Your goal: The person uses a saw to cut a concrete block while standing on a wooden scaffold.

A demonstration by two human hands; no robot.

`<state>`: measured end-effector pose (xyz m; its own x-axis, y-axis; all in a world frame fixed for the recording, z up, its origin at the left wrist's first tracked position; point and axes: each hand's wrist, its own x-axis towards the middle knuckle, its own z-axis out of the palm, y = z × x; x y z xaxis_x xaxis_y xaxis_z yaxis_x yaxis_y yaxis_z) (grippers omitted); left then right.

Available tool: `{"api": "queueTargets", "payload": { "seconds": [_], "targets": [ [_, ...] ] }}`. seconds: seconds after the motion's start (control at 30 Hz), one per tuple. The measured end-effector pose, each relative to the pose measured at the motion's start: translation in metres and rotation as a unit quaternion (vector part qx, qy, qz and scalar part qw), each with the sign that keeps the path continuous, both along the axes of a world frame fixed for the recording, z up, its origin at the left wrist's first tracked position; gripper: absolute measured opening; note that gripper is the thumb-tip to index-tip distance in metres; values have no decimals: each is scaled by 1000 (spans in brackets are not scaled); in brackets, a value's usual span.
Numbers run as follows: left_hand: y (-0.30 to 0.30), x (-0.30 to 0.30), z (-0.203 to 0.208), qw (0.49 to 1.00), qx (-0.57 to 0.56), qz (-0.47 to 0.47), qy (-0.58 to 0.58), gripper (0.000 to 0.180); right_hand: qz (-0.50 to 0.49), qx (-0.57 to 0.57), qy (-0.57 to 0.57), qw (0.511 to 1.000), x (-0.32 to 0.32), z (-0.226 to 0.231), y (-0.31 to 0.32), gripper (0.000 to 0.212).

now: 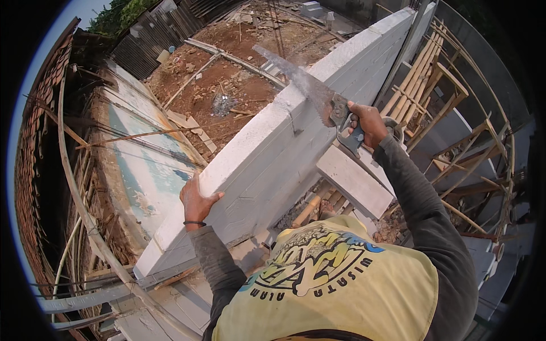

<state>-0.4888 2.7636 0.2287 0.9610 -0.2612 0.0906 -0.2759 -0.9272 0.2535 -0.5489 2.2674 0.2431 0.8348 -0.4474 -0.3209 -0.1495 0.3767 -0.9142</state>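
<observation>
A white block wall (250, 148) runs diagonally across the view, its top face bare. My left hand (198, 203) lies over that top at the near left part, thumb spread toward the near face; some fingers are hidden past the far edge. My right hand (368, 125) is wrapped round the grey handle of a handsaw (307, 85). The dusty blade points up and to the left across the wall's top. Close to the blade, a dark notch (294, 124) shows in the wall's upper near face. Whether the teeth touch the wall, I cannot tell.
Beside the wall, below my right hand, lies a loose pale block (355, 181). Bamboo scaffolding (418, 74) stands at the right. Beyond the wall are reddish rubble ground (233, 85) and a stained, pale blue slab (142, 153). A bent bamboo pole (79, 199) curves along the left.
</observation>
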Motion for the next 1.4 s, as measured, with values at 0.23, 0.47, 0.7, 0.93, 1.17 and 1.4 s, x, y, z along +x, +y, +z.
{"api": "queueTargets", "payload": {
  "seconds": [0.23, 0.47, 0.7, 0.93, 1.17, 1.4],
  "targets": [
    [0, -2, -7, 998, 52, 28, 1, 111, -26, 26, -30, 999, 36, 8, -29, 20],
    [-7, -45, -21, 994, 39, 83, -61, 99, 91, 58, 18, 994, -34, 1, 37, 20],
    [49, -62, -22, 973, -17, 214, -86, 78, -19, 96, -37, 994, 23, -21, 7, 17],
    [36, -69, -11, 933, -177, 206, -236, 52, 136, 146, 25, 980, -69, -13, 94, 24],
    [-140, -28, 22, 913, -316, -175, -187, 21, -72, 44, -105, 991, -145, -4, 74, 30],
    [-338, 110, -18, 921, -61, -323, -210, 64, -322, 4, -208, 924, -200, -21, 83, 41]
  ]
}}
